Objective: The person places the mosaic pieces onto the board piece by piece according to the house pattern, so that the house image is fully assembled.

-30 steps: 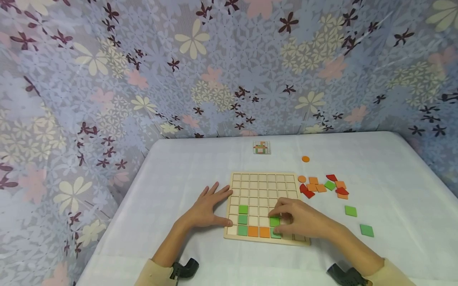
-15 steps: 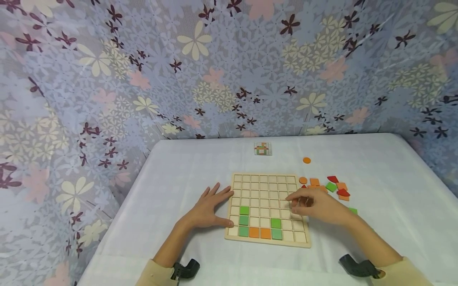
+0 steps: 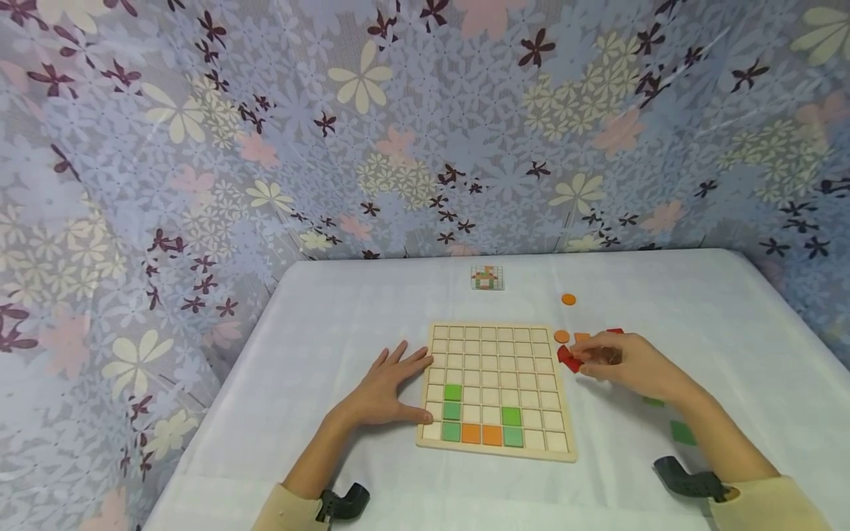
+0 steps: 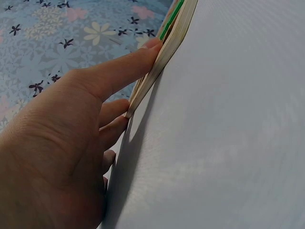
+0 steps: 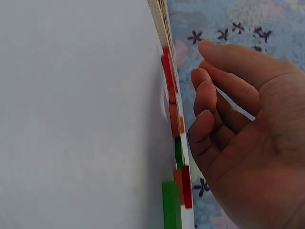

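Observation:
The wooden grid board [image 3: 479,361] lies on the table with several green tiles [image 3: 452,411] and two orange tiles [image 3: 481,434] in its lower cells. At its left edge my left hand [image 3: 378,391] has its fingers spread, the thumb [image 4: 126,69] touching the rim in the left wrist view. My right hand [image 3: 640,365] hovers over the loose tiles right of the board, fingertips close to the red tiles [image 3: 566,358]. In the right wrist view its fingers [image 5: 205,98] bend loosely, with nothing seen between them and the thumb. The hand hides part of the pile in the head view.
A small patterned card [image 3: 488,278] lies behind the board. One orange disc [image 3: 568,299] sits apart, another orange disc [image 3: 561,336] by the board's right edge. A green tile [image 3: 682,433] lies partly behind the right forearm. A floral cloth [image 3: 412,147] hangs behind the white table.
My right hand has let go of the green tile in the board's second row from the bottom and moved right, over the loose tiles. My left hand stays at the board's edge.

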`<state>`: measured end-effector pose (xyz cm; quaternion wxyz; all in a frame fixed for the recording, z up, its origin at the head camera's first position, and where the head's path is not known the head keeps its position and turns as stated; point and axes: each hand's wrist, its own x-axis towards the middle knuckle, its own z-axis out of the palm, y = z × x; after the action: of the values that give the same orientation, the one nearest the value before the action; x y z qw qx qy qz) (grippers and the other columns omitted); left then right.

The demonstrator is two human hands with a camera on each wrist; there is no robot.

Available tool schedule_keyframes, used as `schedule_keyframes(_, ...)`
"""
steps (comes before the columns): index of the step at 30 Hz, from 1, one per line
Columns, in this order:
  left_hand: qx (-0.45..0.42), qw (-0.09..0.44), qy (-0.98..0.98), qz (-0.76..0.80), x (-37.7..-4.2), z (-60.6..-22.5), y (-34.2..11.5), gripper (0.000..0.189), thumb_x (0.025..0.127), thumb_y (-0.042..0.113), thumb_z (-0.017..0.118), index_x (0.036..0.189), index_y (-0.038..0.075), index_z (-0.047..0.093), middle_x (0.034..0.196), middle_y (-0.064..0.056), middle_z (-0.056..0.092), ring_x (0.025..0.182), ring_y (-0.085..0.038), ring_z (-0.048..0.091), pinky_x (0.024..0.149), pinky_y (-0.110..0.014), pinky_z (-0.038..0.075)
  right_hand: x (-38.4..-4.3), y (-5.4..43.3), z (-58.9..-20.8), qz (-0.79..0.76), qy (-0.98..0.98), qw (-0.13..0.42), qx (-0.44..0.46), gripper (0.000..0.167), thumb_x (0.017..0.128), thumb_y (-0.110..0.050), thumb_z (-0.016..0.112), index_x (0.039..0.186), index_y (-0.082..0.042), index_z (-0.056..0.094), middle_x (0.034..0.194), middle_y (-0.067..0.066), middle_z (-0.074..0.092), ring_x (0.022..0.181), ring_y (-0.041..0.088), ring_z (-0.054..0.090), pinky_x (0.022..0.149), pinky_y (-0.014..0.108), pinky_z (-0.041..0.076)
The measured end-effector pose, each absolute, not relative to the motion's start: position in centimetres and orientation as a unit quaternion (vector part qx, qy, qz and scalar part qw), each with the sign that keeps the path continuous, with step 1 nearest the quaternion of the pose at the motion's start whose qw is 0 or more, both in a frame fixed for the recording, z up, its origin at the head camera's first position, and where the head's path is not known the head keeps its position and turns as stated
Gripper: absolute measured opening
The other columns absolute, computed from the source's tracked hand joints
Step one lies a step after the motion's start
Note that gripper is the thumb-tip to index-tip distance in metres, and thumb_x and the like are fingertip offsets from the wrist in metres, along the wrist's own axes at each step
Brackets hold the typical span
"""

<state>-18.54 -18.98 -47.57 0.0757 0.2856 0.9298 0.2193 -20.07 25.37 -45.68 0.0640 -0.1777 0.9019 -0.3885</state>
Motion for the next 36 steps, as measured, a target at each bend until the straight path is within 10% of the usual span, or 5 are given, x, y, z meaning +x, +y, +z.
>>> schedule_keyframes(36,0.279,0.078,0.934,0.209,-18.5,-47.8,-19.0,0.101,0.068,0.074,0.067,0.151,0.027,0.033,0.157,0.012,0.021,0.146,-0.021,0.002,0.115,-0.044,-0.001,-21.1,27.9,-46.4,-0.258,0.962,0.018,-0.085,0.038,0.081,-0.014,0.074,0.116,0.002,0.067,0.094,0.012,0.057,0.079,0.025,0.048,0.062,0.033,0.044)
